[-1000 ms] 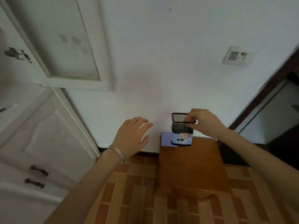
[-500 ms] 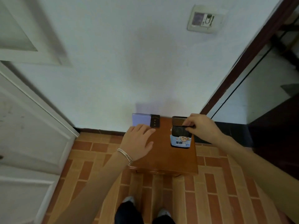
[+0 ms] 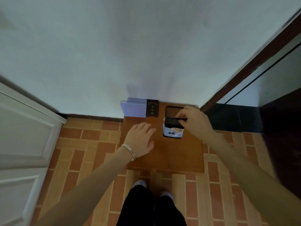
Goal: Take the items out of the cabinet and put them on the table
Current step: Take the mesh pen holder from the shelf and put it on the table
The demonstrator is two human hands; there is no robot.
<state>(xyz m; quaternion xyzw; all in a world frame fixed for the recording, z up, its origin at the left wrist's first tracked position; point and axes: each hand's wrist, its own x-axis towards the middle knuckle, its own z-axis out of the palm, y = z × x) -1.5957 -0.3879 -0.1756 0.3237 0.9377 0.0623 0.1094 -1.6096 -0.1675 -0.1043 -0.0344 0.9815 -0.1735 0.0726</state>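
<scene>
A black mesh pen holder [image 3: 173, 128] with a blue and white label stands on the small brown wooden table [image 3: 179, 154], toward its back right. My right hand [image 3: 193, 122] pinches the holder's near rim from the right. My left hand [image 3: 140, 139] hovers flat with straight fingers over the table's left part, holding nothing. At the table's back left corner a purple book [image 3: 133, 108] lies with a small dark booklet [image 3: 152, 108] beside it.
The white cabinet door [image 3: 24, 144] stands at the left. A white wall [image 3: 146, 54] rises right behind the table. A dark door frame [image 3: 254, 62] and doorway are at the right. My feet [image 3: 141, 183] stand on the tiled floor [image 3: 91, 152] before the table.
The view has tilted down and the table has come closer. My right hand has brought the pen holder lower onto the table. My left hand stays over the table's left part.
</scene>
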